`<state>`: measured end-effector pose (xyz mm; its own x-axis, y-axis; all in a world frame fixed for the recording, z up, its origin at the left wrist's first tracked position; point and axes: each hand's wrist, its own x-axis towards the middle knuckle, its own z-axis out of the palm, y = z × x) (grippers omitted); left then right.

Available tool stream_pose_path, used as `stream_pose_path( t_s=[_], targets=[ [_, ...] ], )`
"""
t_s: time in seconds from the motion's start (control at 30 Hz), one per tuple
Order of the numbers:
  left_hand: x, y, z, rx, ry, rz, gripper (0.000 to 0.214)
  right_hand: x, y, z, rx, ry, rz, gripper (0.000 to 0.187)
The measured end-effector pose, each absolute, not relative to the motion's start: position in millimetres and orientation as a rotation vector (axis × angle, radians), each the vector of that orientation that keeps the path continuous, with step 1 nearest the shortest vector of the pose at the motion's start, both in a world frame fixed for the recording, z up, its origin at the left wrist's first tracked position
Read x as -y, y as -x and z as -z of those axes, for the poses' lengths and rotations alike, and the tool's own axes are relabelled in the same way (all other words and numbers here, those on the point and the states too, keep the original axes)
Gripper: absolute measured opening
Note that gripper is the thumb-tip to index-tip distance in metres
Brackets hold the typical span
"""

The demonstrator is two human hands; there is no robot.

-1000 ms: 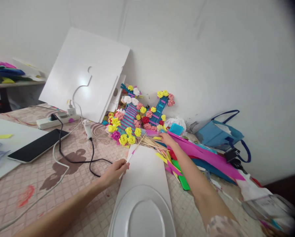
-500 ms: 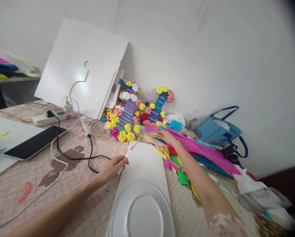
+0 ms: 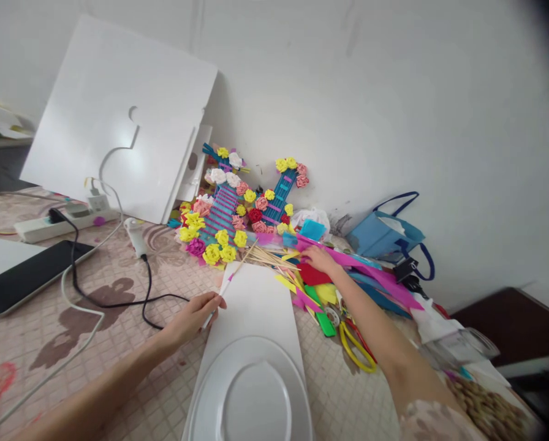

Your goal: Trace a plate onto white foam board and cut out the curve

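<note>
My left hand (image 3: 192,317) is closed on a thin wooden stick (image 3: 231,277) with a pink mark, at the left edge of a white board (image 3: 256,306). My right hand (image 3: 319,259) reaches into a heap of coloured paper strips (image 3: 348,269) beside a bundle of wooden skewers (image 3: 274,258); its fingers lie on a red piece (image 3: 312,275) and I cannot see whether they grip anything. A white oval plate (image 3: 249,398) lies on the near end of the board.
A paper-flower craft (image 3: 233,211) leans on the wall. Yellow-handled scissors (image 3: 355,343) lie by my right forearm. A blue bag (image 3: 387,236), large white board (image 3: 113,122), power strip (image 3: 58,223), cables and a tablet (image 3: 17,275) are around.
My view has swung right, so everything shifted left. My right hand has drawn back from the skewers onto the red paper piece. The left hand keeps its hold on the stick.
</note>
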<state>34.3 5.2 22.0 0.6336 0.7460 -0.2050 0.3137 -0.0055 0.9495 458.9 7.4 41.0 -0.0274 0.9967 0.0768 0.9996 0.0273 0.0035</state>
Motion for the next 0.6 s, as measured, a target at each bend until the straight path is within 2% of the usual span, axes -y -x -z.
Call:
stream_pose_path(
  t_s=[0.3, 0.6],
  targets=[
    [-9.2, -34.3, -16.1, -0.901, -1.626, -0.389, 0.057, -20.6, -447.3, -49.4, 2.148, 2.176, 0.196, 0.022],
    [-7.4, -34.9, -18.0, -0.896, -1.585, -0.427, 0.051, -75.5, -394.8, -34.0, 2.304, 2.205, 0.108, 0.022]
  ],
)
